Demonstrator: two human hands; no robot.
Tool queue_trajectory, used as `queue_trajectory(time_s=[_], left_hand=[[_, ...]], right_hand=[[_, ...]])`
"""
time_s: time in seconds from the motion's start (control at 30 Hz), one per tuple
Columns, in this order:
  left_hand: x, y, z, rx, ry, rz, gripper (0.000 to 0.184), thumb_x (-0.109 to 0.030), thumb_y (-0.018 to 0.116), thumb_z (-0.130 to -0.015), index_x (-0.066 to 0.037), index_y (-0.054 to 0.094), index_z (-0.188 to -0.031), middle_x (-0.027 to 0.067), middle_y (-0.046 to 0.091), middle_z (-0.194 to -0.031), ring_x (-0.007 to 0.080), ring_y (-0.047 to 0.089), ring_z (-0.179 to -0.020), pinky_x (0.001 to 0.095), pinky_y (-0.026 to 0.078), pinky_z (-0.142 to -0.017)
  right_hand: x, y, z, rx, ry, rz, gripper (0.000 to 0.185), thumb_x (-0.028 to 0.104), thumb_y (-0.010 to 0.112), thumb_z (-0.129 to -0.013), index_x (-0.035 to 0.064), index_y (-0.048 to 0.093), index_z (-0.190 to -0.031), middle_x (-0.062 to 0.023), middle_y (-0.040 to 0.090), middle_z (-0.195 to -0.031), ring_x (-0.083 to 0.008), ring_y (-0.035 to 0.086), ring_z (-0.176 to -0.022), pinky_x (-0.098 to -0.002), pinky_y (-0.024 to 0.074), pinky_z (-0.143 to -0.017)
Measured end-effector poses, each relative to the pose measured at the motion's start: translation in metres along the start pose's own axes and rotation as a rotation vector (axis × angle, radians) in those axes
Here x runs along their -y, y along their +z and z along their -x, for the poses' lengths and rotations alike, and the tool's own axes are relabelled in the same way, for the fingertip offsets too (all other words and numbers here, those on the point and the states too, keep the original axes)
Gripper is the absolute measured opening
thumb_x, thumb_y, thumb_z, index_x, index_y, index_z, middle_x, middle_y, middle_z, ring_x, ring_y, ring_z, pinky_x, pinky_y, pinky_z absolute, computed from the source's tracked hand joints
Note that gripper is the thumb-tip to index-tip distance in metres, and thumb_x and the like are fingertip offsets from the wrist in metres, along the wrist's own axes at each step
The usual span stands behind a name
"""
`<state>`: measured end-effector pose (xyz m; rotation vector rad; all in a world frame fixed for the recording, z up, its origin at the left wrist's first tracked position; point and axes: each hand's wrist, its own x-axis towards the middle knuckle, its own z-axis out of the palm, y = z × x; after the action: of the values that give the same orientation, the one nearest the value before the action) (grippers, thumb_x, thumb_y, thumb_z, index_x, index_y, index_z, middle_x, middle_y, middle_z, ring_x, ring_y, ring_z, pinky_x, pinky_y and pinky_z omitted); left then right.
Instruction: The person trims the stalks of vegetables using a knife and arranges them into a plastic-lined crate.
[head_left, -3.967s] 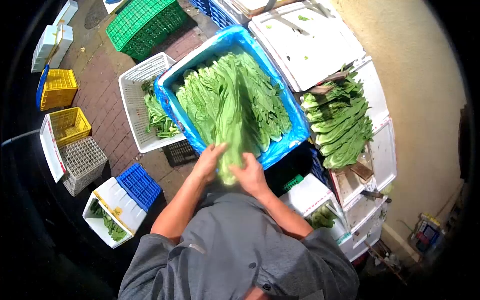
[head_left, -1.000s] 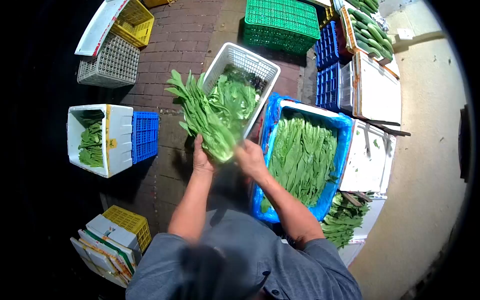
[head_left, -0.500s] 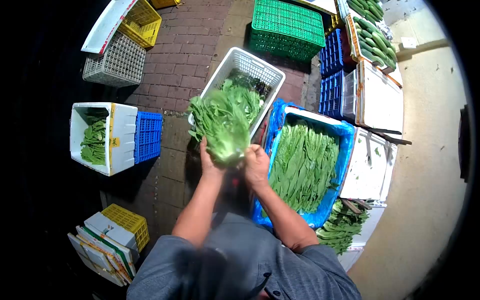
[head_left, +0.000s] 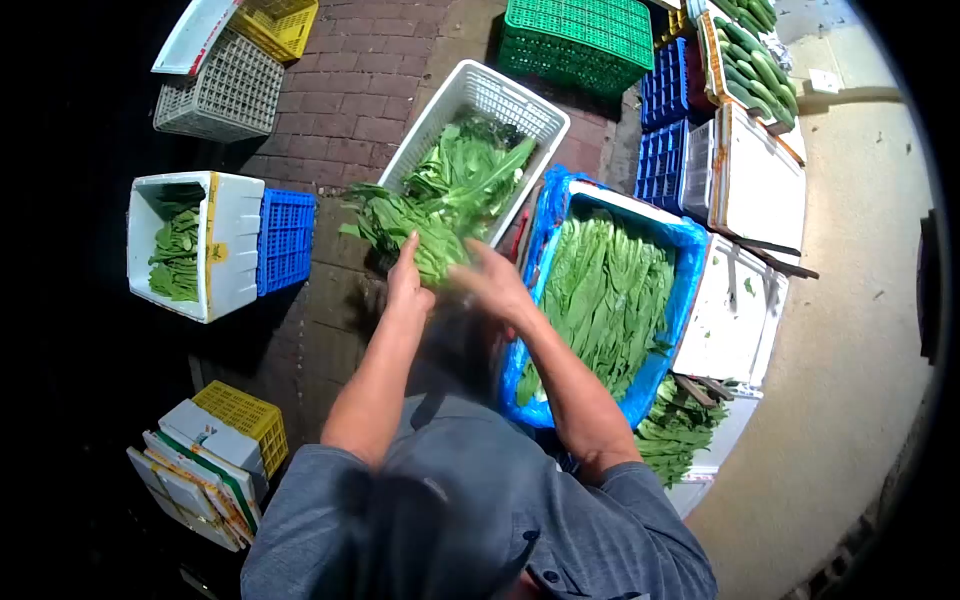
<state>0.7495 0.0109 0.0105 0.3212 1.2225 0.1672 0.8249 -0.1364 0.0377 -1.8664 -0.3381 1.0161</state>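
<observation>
My left hand is closed on a bunch of leafy lettuce, thumb up along the near end. The bunch lies across the near left rim of a white plastic crate, its leaf tips pointing left. More loose green leaves are inside that crate. Beside the bunch's base, my right hand is smeared by motion; its fingers look stretched out toward the lettuce, with nothing visible in them. Whether they touch it I cannot tell. At right, a foam box lined with blue plastic holds long lettuce leaves in rows.
Green stacked crates stand beyond the white crate. Cucumbers fill a box at the upper right. Foam lids lie along the wall. To the left are a foam box of greens, a blue crate and yellow crates.
The lettuce bunch has swung left and lower, from upright between both hands. My right hand has come off its base, and its fingers have opened out.
</observation>
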Motion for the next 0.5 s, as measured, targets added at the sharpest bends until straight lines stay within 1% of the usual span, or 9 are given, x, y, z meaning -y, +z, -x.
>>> queue_trajectory(time_s=[0.07, 0.17, 0.23, 0.3, 0.33, 0.4, 0.43, 0.47, 0.5], left_hand=[[0.001, 0.006, 0.008, -0.005, 0.028, -0.09, 0.066, -0.044, 0.069, -0.091, -0.008, 0.048, -0.142, 0.0112, 0.057, -0.136, 0.0294, 0.058, -0.119, 0.0487, 0.047, -0.099], [-0.006, 0.008, 0.012, 0.063, 0.053, -0.108, 0.073, -0.051, 0.066, -0.092, -0.008, 0.044, -0.146, 0.012, 0.052, -0.141, 0.0303, 0.054, -0.125, 0.0506, 0.045, -0.102], [-0.007, -0.001, 0.017, 0.117, 0.042, -0.056, 0.076, -0.055, 0.063, -0.092, -0.009, 0.041, -0.148, 0.0126, 0.049, -0.144, 0.0312, 0.05, -0.129, 0.0529, 0.043, -0.104], [-0.001, -0.008, 0.021, 0.26, 0.073, 0.005, 0.082, -0.067, 0.058, -0.089, -0.013, 0.04, -0.148, 0.0116, 0.047, -0.146, 0.0331, 0.046, -0.132, 0.0545, 0.041, -0.106], [0.005, -0.013, 0.017, 0.32, 0.035, 0.093, 0.083, -0.069, 0.058, -0.088, -0.013, 0.041, -0.147, 0.011, 0.048, -0.145, 0.0328, 0.047, -0.131, 0.0547, 0.04, -0.106], [0.015, -0.014, 0.011, 0.405, -0.119, 0.234, 0.09, -0.076, 0.053, -0.084, -0.014, 0.042, -0.148, 0.009, 0.049, -0.145, 0.0332, 0.047, -0.131, 0.0551, 0.038, -0.108], [0.026, -0.015, 0.004, 0.494, -0.081, 0.197, 0.093, -0.078, 0.054, -0.082, -0.015, 0.04, -0.149, 0.0135, 0.048, -0.146, 0.0362, 0.05, -0.128, 0.0552, 0.043, -0.104], [0.034, -0.013, -0.007, 0.643, -0.085, 0.242, 0.095, -0.079, 0.055, -0.081, -0.014, 0.04, -0.149, 0.0156, 0.049, -0.144, 0.037, 0.05, -0.128, 0.0579, 0.043, -0.104], [0.038, -0.005, -0.014, 0.79, -0.09, 0.287, 0.097, -0.079, 0.056, -0.079, -0.013, 0.04, -0.148, 0.0177, 0.05, -0.143, 0.0377, 0.051, -0.127, 0.0606, 0.042, -0.104]], right_hand=[[0.005, 0.003, 0.002, -0.002, 0.042, 0.076, 0.062, 0.029, 0.071, -0.089, -0.005, 0.05, -0.136, -0.0095, 0.068, -0.101, -0.0121, 0.063, -0.082, -0.0285, 0.0523, -0.073], [-0.036, 0.012, -0.004, -0.083, 0.092, -0.154, 0.06, 0.027, 0.069, -0.09, -0.0061, 0.049, -0.137, -0.0113, 0.069, -0.101, -0.0132, 0.064, -0.082, -0.0285, 0.053, -0.069], [-0.04, 0.019, -0.005, -0.145, 0.034, -0.414, 0.045, 0.026, 0.065, -0.093, -0.003, 0.056, -0.126, -0.0095, 0.066, -0.09, -0.015, 0.061, -0.068, -0.03, 0.0534, -0.06], [-0.011, 0.001, 0.015, -0.041, 0.287, -0.747, 0.039, 0.029, 0.065, -0.092, 0.0004, 0.059, -0.117, -0.0057, 0.059, -0.079, -0.0147, 0.055, -0.056, -0.0327, 0.0527, -0.06], [0.007, -0.004, 0.024, -0.042, 0.327, -0.809, 0.025, 0.025, 0.063, -0.094, 0.0053, 0.058, -0.109, -0.0036, 0.055, -0.077, -0.01, 0.046, -0.05, -0.0298, 0.0498, -0.055], [0.006, 0.0, 0.029, -0.072, 0.388, -0.951, 0.025, 0.025, 0.061, -0.095, 0.0057, 0.058, -0.11, -0.0032, 0.055, -0.078, -0.0114, 0.045, -0.05, -0.0313, 0.0496, -0.055], [0.003, 0.001, 0.03, -0.086, 0.415, -1.021, 0.025, 0.026, 0.06, -0.095, 0.0059, 0.058, -0.11, -0.003, 0.055, -0.078, -0.0122, 0.044, -0.049, -0.032, 0.0495, -0.055], [-0.008, 0.002, 0.03, -0.053, 0.435, -1.103, 0.03, 0.03, 0.058, -0.099, 0.0016, 0.061, -0.108, -0.008, 0.066, -0.084, -0.0138, 0.052, -0.05, -0.0288, 0.0478, -0.049], [-0.007, 0.003, 0.033, -0.081, 0.467, -1.129, 0.031, 0.031, 0.057, -0.099, 0.0018, 0.062, -0.109, -0.0079, 0.066, -0.084, -0.0136, 0.05, -0.05, -0.0293, 0.0476, -0.049]])
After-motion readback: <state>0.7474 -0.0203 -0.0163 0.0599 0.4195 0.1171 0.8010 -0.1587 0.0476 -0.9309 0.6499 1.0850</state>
